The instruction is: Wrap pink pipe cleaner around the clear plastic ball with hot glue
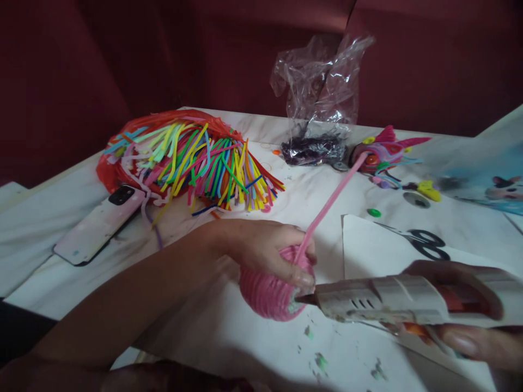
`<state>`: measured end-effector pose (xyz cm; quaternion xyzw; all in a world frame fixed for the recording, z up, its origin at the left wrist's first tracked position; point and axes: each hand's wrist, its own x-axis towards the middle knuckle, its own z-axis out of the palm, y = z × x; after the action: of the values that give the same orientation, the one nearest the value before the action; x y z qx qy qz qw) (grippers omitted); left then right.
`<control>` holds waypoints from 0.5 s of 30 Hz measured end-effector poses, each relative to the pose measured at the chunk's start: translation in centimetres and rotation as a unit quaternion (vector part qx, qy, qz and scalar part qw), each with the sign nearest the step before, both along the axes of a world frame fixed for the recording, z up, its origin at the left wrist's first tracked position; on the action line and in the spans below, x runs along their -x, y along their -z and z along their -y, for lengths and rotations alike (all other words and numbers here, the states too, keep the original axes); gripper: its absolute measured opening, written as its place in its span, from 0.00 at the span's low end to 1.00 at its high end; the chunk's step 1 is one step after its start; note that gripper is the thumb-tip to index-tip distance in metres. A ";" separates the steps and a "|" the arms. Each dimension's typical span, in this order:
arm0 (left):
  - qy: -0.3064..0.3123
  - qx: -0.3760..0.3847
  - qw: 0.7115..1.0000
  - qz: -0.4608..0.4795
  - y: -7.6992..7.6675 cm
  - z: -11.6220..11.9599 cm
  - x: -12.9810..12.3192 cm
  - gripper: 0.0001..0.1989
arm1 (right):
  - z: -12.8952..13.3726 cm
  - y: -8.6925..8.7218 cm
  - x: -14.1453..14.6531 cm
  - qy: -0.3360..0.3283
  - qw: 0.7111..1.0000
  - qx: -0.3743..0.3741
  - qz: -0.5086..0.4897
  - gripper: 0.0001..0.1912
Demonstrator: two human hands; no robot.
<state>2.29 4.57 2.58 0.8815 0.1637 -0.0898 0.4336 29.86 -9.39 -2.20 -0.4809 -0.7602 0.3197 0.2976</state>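
Observation:
My left hand (272, 250) grips a ball wrapped in pink pipe cleaner (265, 294), fingers over its top and thumb toward the right side. A loose length of pink pipe cleaner (329, 201) rises from the ball toward the upper right. My right hand (469, 337) is closed around a pale grey hot glue gun (379, 299), which lies across the right side of the view. The gun's dark nozzle touches, or nearly touches, a bare greenish-white patch (295, 302) on the ball, near my left thumb.
A red bag (108, 174) spills many coloured pipe cleaners (220, 169); a phone (100, 223) lies beside it. Behind are a clear plastic bag (322, 81) and a colourful craft figure (384, 155). Black-handled scissors (429, 242) rest on white paper (363, 245). Glue scraps (321, 362) dot the table.

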 end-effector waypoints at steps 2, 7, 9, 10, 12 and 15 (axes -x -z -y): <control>0.004 0.004 1.000 -0.001 0.0 -0.1 -0.1 0.19 | 0.1 -0.1 0.0 0.006 1.000 0.001 -0.003 0.21; 0.021 -0.003 1.000 0.000 0.0 -0.3 -0.3 0.19 | -0.2 -0.3 0.3 0.013 1.000 -0.008 -0.001 0.19; 0.024 -0.004 1.000 0.002 0.0 -0.4 -0.3 0.19 | -0.2 -0.2 0.2 0.006 1.000 0.008 -0.008 0.19; 0.024 -0.005 1.000 0.003 0.0 -0.4 -0.3 0.19 | -0.2 -0.2 0.1 0.006 1.000 0.011 -0.016 0.18; 0.026 -0.005 1.000 0.002 -0.1 -0.4 -0.3 0.19 | -0.1 -0.2 0.0 0.002 0.999 0.030 -0.027 0.18; 0.026 -0.002 1.000 -0.004 -0.2 -0.4 -0.3 0.19 | -0.1 -0.4 0.2 -0.010 0.998 0.048 -0.046 0.17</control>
<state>2.63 4.97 2.75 0.8858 0.1430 -0.1043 0.4291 29.68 -9.34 -1.84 -0.4719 -0.7344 0.3801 0.3058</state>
